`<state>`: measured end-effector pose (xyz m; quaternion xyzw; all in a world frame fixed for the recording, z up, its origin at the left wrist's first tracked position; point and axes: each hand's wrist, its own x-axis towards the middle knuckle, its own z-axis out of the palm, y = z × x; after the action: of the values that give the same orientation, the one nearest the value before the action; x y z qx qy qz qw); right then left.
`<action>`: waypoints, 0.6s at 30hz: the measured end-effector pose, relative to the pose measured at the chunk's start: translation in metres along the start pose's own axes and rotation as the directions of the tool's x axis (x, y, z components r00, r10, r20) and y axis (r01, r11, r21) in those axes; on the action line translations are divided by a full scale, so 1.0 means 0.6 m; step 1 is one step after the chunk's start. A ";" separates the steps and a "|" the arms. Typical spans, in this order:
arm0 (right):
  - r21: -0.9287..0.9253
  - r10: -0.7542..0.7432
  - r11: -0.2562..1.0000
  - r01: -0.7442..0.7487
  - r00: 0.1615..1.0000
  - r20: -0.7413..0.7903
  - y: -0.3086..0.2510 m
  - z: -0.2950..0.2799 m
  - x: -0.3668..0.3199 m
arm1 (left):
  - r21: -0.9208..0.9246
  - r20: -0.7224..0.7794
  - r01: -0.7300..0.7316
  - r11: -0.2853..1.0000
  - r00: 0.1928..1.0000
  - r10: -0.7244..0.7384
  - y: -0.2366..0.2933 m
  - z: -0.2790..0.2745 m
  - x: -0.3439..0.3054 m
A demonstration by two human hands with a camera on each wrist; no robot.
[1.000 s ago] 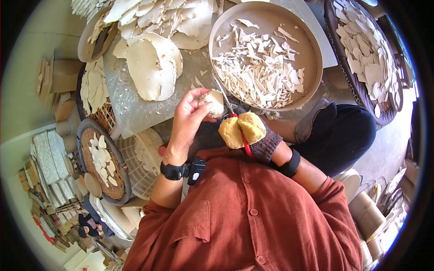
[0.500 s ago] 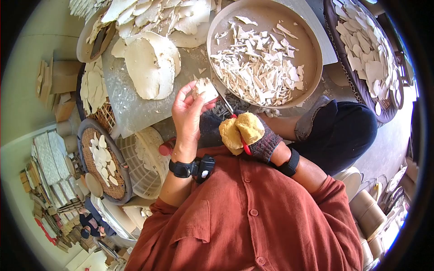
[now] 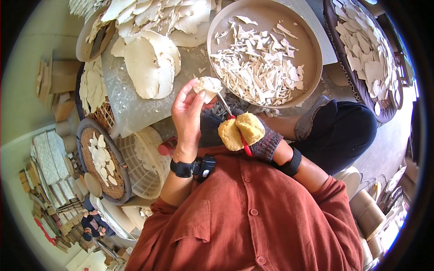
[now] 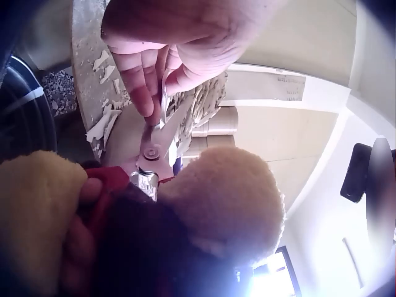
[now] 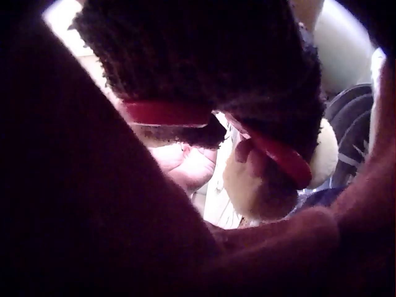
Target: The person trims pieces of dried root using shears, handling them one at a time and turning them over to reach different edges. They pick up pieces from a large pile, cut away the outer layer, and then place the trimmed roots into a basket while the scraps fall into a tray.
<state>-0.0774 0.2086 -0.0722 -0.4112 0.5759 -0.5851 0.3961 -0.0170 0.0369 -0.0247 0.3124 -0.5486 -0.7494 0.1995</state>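
My left hand (image 3: 186,119) pinches a small off-white piece (image 3: 207,89) between thumb and fingers, left of the round tray. My right hand (image 3: 266,142), in a dark knitted glove, grips red-handled scissors (image 3: 245,143) with yellow foam pads (image 3: 251,127) around the handles. The blades point up to the piece's right edge in the head view. In the left wrist view the scissors' pivot (image 4: 150,152) lies just below the left fingertips, and the blades meet the piece. The right wrist view is dark; a red handle (image 5: 167,114) shows under the glove.
A round tray (image 3: 318,67) of pale slivers stands ahead. Large curved pale sheets (image 3: 149,67) lie on the grey board (image 3: 124,106) at left. Woven trays (image 3: 118,158) and a plastic basket (image 3: 139,178) stand at left, another loaded tray (image 3: 337,49) at right.
My left hand has moved slightly up and left from its earliest position, and the piece has been turned between its fingers. The right hand with the scissors has barely shifted.
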 end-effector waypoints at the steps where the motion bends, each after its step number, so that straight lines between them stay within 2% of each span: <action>1: 0.053 0.020 0.998 -0.020 1.000 -0.004 -0.003 0.002 0.000 | 0.003 0.007 0.023 1.000 1.000 -0.023 -0.001 -0.002 0.001; 3: -0.028 -0.009 1.000 0.008 1.000 -0.030 -0.014 0.001 0.001 | 0.011 0.023 0.069 0.998 0.997 -0.070 0.000 -0.010 0.008; 6: -0.404 -0.155 0.904 0.138 0.988 -0.009 -0.035 -0.006 0.003 | -0.007 0.046 0.162 0.987 0.986 -0.162 0.003 -0.021 0.015; 9: -0.095 0.057 0.994 -0.061 0.998 -0.037 -0.028 -0.002 -0.001 | -0.025 0.034 0.194 0.981 0.981 -0.193 0.007 -0.021 0.017; 13: -0.012 0.099 0.995 -0.100 0.994 -0.052 0.002 0.004 -0.002 | 0.007 -0.002 0.141 0.990 0.990 -0.141 0.012 -0.017 0.018; 15: -0.130 0.033 0.991 -0.038 0.999 -0.035 0.012 0.007 0.002 | 0.038 -0.020 0.110 0.993 0.994 -0.109 0.013 -0.019 0.022; 16: -0.212 -0.010 0.977 0.004 1.000 -0.027 0.007 0.005 0.005 | 0.081 0.021 0.113 0.990 0.993 -0.115 0.015 -0.021 0.022; 18: -0.459 -0.136 0.879 0.125 0.991 0.010 -0.009 -0.004 0.008 | 0.169 0.103 0.116 0.979 0.986 -0.134 0.020 -0.026 0.022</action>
<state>-0.0812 0.2052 -0.0668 -0.5241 0.6734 -0.4624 0.2409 -0.0161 0.0137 -0.0200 0.3185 -0.5977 -0.7297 0.0943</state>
